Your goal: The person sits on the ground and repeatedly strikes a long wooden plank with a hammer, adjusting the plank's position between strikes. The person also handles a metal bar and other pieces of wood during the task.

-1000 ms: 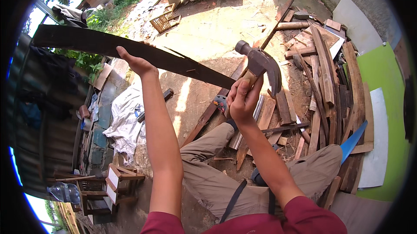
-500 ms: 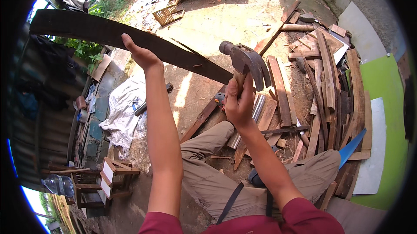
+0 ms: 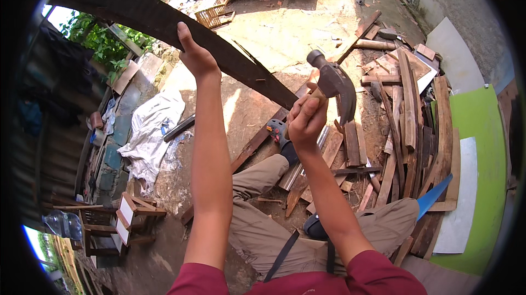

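Note:
A long dark wooden plank slants from the upper left down toward the middle of the view. My left hand grips it along its length, thumb on the near face and the other fingers hidden behind. In my right hand is a claw hammer, held by its wooden handle close to the head. The hammer's striking face points up and left, its claw down and right. The plank's lower end is just left of the hammer and partly near my right hand; whether they touch I cannot tell.
Loose boards are piled on the right, beside a green sheet and a blue saw blade by my knee. At left lie a white cloth and a small wooden stool-like frame. A wooden beam crosses the ground.
The plank has tilted more steeply, its left end rising. My left hand has shifted right with it. The hammer has moved right and turned, its claw pointing further down.

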A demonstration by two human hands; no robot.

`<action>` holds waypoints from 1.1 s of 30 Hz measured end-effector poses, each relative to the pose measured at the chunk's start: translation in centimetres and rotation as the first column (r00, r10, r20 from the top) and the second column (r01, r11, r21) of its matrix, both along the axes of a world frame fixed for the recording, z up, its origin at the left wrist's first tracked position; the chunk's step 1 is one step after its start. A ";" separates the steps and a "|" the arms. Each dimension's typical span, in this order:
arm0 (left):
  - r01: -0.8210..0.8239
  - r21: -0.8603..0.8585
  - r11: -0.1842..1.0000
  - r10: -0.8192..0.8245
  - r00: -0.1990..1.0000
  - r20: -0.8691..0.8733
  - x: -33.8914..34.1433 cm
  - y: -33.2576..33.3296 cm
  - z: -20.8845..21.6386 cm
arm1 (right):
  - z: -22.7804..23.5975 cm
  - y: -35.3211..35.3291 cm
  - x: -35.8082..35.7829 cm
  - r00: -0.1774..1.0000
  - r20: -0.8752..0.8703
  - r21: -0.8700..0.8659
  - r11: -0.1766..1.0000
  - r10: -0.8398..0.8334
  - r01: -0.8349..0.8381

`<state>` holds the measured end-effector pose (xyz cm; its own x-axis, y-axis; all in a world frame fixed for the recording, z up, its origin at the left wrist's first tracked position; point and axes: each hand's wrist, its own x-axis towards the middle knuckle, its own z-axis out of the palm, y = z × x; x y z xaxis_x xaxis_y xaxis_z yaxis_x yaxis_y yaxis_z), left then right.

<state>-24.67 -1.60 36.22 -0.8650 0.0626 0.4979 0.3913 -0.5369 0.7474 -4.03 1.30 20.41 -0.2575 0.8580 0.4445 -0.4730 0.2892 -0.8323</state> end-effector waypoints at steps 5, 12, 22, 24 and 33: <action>-0.012 -0.016 1.000 0.012 1.000 0.005 -0.3 -0.5 0.3 | -2.9 0.6 0.3 0.918 0.368 -0.187 0.979 0.144 -0.079; 0.117 0.014 0.993 -0.116 0.992 -0.048 0.5 -1.3 0.2 | 1.6 -2.3 2.2 0.937 -0.333 -0.267 0.943 0.105 -0.200; 0.071 -0.029 0.997 -0.073 0.995 -0.062 1.5 0.5 0.1 | 1.6 -3.3 2.5 0.927 -0.359 -0.340 0.910 0.109 -0.239; 0.070 -0.016 0.997 -0.071 0.996 -0.060 1.8 0.9 0.8 | 1.4 -3.0 1.2 0.928 -0.371 -0.346 0.923 0.028 -0.166; 0.113 -0.028 0.993 -0.115 0.988 -0.104 3.4 1.1 1.5 | 1.1 -2.9 2.8 0.931 -0.223 -0.416 0.836 0.288 -0.359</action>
